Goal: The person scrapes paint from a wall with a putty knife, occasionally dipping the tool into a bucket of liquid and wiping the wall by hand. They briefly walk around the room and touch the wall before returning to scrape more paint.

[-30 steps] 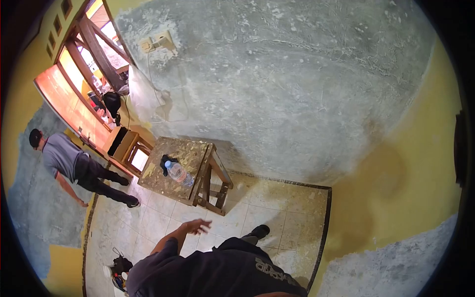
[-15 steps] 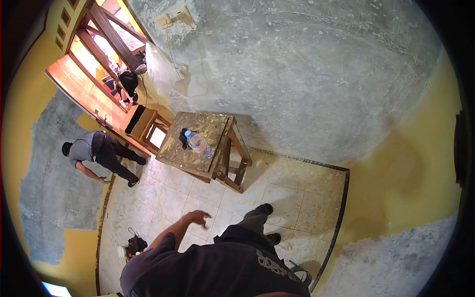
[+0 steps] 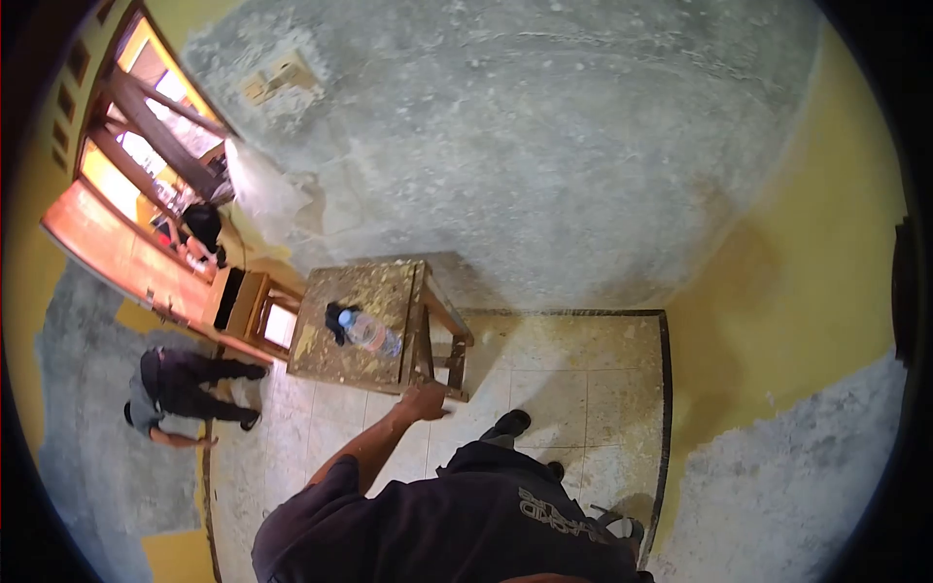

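My left hand (image 3: 424,399) is stretched forward, just off the front edge of a paint-spattered wooden table (image 3: 327,358). Its fingers are loosely bent and slightly blurred, and I see nothing held in them. Whether it touches the table cannot be made out. On the tabletop a clear plastic bottle (image 3: 372,334) with a blue cap lies on its side, against a small black bundle (image 3: 336,321). My right hand is out of sight; only a sliver of skin shows at the bottom edge.
A person (image 3: 173,384) bends by the patchy wall at left. Another person (image 3: 202,225) is near the open door (image 3: 126,243). A small wooden stool (image 3: 260,316) stands behind the table. A pale round object (image 3: 622,527) lies by my right side. Bare grey plaster (image 3: 544,146) covers the wall ahead.
My left hand has moved forward and right, up to the table's front edge. My view has turned, and the bending person's stance has shifted. The bottle and bundle stay on the table.
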A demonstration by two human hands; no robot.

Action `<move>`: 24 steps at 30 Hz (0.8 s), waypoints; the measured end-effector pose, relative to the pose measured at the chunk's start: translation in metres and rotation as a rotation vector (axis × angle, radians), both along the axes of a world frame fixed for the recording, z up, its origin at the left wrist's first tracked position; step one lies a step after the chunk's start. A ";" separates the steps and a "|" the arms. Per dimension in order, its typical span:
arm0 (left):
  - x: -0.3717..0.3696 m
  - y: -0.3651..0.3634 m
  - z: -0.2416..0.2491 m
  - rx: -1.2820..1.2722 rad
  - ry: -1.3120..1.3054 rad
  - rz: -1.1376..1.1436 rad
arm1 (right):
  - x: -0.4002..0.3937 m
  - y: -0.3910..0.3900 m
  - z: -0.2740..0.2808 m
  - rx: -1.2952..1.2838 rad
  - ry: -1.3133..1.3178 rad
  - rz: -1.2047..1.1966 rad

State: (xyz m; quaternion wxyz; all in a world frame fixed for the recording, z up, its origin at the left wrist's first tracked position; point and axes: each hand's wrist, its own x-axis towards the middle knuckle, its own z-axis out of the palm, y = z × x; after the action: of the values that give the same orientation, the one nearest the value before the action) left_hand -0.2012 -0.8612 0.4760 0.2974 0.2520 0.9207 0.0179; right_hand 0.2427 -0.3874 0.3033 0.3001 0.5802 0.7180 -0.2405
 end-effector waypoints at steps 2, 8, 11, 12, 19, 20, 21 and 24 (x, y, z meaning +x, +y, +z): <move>-0.022 0.011 0.023 0.098 0.105 -0.341 | -0.001 -0.004 0.009 0.021 -0.020 -0.017; -0.050 0.030 0.011 0.427 -0.249 0.008 | -0.014 -0.015 0.024 0.003 0.046 -0.067; -0.043 0.030 0.012 0.288 -0.105 0.029 | -0.016 -0.018 0.020 -0.050 0.102 -0.092; -0.042 0.033 0.029 0.101 0.166 -0.133 | -0.017 -0.019 0.020 -0.068 0.116 -0.097; -0.023 0.015 0.002 -0.190 -0.236 0.085 | -0.018 -0.019 0.009 -0.204 0.178 -0.148; -0.022 0.008 -0.001 0.098 -0.511 0.416 | -0.019 -0.017 0.005 -0.224 0.187 -0.158; -0.021 0.000 -0.003 0.401 -0.773 0.745 | -0.021 -0.014 0.002 -0.243 0.197 -0.174; 0.004 -0.012 -0.004 0.009 0.008 0.172 | -0.032 -0.002 -0.010 -0.321 0.237 -0.236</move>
State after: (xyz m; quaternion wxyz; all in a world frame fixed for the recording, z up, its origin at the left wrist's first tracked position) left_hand -0.1976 -0.8730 0.4722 0.2897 0.1736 0.9401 0.0467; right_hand 0.2107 -0.3892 0.2934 0.2721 0.5728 0.6277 -0.4515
